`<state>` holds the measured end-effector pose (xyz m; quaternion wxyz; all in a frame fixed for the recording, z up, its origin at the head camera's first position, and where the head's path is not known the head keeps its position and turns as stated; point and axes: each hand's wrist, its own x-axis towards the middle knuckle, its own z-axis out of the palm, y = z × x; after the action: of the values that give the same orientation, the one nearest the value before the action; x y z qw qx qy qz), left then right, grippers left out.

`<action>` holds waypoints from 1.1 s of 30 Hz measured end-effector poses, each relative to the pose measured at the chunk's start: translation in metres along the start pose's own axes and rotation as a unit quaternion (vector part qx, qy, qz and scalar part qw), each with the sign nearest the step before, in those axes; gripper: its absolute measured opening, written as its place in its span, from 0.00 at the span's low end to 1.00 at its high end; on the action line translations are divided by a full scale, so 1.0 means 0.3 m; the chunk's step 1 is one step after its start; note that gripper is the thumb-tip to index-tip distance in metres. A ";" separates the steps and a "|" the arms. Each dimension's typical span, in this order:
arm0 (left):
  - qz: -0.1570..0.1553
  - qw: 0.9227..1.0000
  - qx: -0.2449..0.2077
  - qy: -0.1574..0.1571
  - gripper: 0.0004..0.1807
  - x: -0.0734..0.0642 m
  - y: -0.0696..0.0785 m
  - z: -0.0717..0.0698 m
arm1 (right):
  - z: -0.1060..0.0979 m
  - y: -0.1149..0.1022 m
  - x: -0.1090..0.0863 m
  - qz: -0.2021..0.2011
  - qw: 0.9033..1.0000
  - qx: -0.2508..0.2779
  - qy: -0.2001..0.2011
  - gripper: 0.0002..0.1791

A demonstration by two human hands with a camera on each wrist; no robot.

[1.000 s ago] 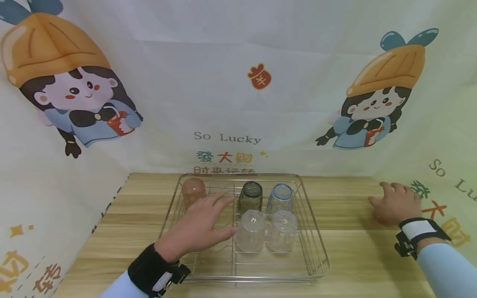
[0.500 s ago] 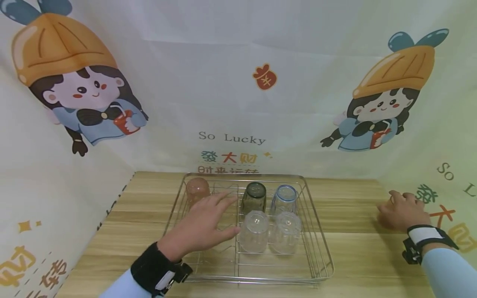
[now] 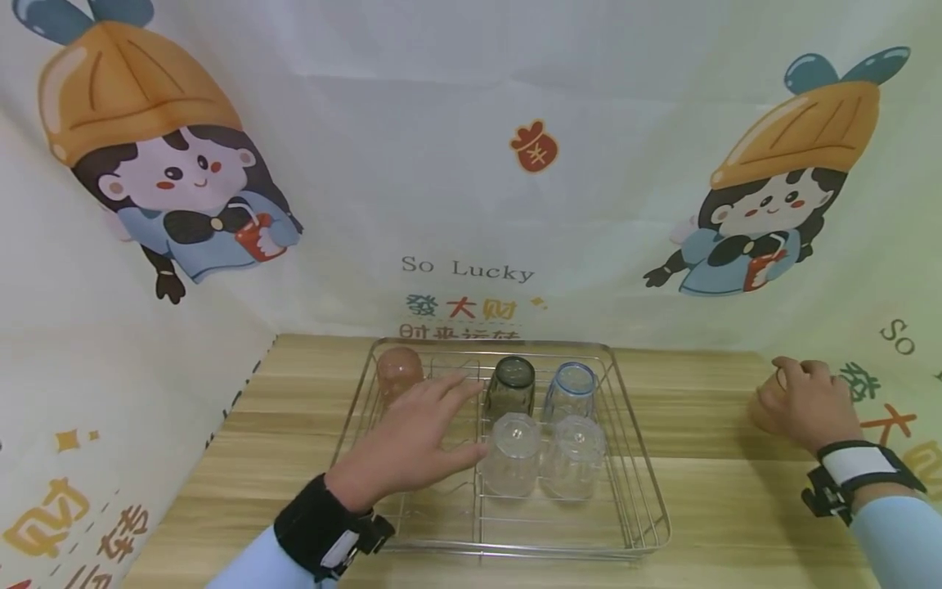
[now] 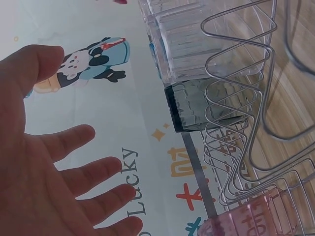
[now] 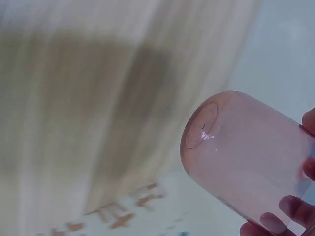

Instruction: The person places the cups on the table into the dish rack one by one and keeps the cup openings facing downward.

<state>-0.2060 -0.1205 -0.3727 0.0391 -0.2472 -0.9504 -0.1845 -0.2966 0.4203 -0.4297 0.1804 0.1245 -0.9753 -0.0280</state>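
Observation:
My left hand (image 3: 412, 433) hovers over the left half of a wire rack (image 3: 515, 546), fingers spread, holding nothing. In the left wrist view its palm and fingers (image 4: 98, 172) stand apart from the wires. My right hand (image 3: 817, 409) is at the far right, gripping a translucent pink glass (image 5: 246, 157) near its mouth. The glass's rounded base points away from the fingers, and in the head view the hand mostly hides it. Upside down in the rack stand a pink glass (image 3: 399, 372), a dark grey glass (image 3: 511, 388), a blue-rimmed glass (image 3: 572, 388) and two clear glasses (image 3: 513, 458).
Beneath the rack is a wood-grain table (image 3: 699, 491). A white printed cloth (image 3: 353, 180) with cartoon figures closes in the back and both sides, close to the right hand. The rack's raised wire rim (image 3: 614, 352) surrounds the glasses.
The whole scene has drifted right in the head view. My right hand has turned and come up slightly from half a second ago. My left hand keeps its place over the rack.

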 end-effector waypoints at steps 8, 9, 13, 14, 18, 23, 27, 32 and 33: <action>-0.005 1.000 0.001 0.000 0.42 0.003 0.007 0.000 | -0.100 -0.153 0.042 -0.018 0.993 0.083 0.079 0.27; -0.006 1.000 0.002 0.000 0.43 0.003 0.008 0.000 | -0.109 -0.172 0.043 -0.026 0.993 0.086 0.079 0.28; -0.007 1.000 -0.002 0.001 0.42 0.002 0.012 0.004 | -0.145 -0.243 0.043 -0.059 0.989 0.103 0.088 0.27; -0.007 1.000 -0.003 0.001 0.42 0.002 0.012 0.004 | -0.154 -0.258 0.044 -0.067 0.988 0.108 0.093 0.27; -0.007 1.000 -0.002 0.001 0.42 0.000 0.012 0.006 | -0.194 -0.321 0.049 -0.096 0.981 0.127 0.110 0.27; -0.004 1.000 -0.001 0.001 0.42 0.001 0.017 0.002 | -0.248 -0.403 0.053 -0.135 0.971 0.146 0.133 0.26; -0.001 1.000 -0.002 0.005 0.42 0.003 0.028 -0.003 | -0.287 -0.468 0.053 -0.162 0.963 0.151 0.154 0.28; 0.002 1.000 0.002 -0.001 0.42 0.008 0.048 -0.004 | -0.309 -0.548 0.040 -0.176 0.958 0.179 0.140 0.29; 0.003 1.000 0.005 -0.002 0.42 0.010 0.051 -0.003 | -0.313 -0.564 0.037 -0.179 0.957 0.181 0.137 0.29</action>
<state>-0.2012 -0.1071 -0.3663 0.0391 -0.2505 -0.9505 -0.1796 -0.2335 0.2529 -0.3550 0.2788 0.3306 -0.8915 0.1348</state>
